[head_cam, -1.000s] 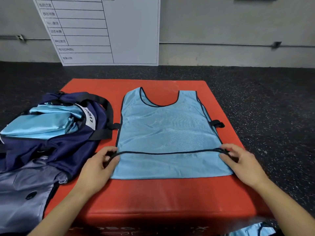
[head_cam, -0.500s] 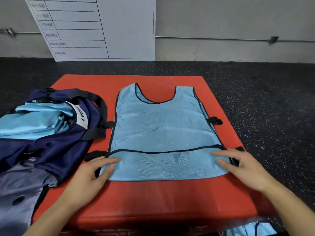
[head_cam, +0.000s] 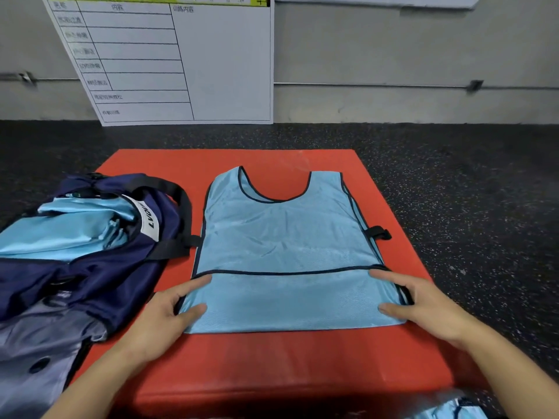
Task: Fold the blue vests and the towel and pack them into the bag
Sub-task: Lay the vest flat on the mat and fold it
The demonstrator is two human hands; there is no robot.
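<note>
A light blue vest [head_cam: 284,237] with dark trim lies flat on the red mat [head_cam: 272,367], neck away from me, its lower hem folded up into a band. My left hand [head_cam: 160,322] rests on the vest's lower left corner, index finger and thumb spread on the fabric. At the lower right corner my right hand [head_cam: 429,306] lies the same way, beside a black side strap. The navy bag [head_cam: 99,273] sits open at the left, with folded blue vests [head_cam: 69,231] inside.
Grey fabric [head_cam: 33,352] lies in front of the bag at the lower left. Another blue vest [head_cam: 453,411] shows at the bottom right edge, below the mat. Dark speckled floor surrounds the mat; a whiteboard [head_cam: 211,62] leans on the far wall.
Both hands let go of the hem they pinched and slid down to the vest's lower corners, fingers now flat on the fabric. The camera tilted up a little.
</note>
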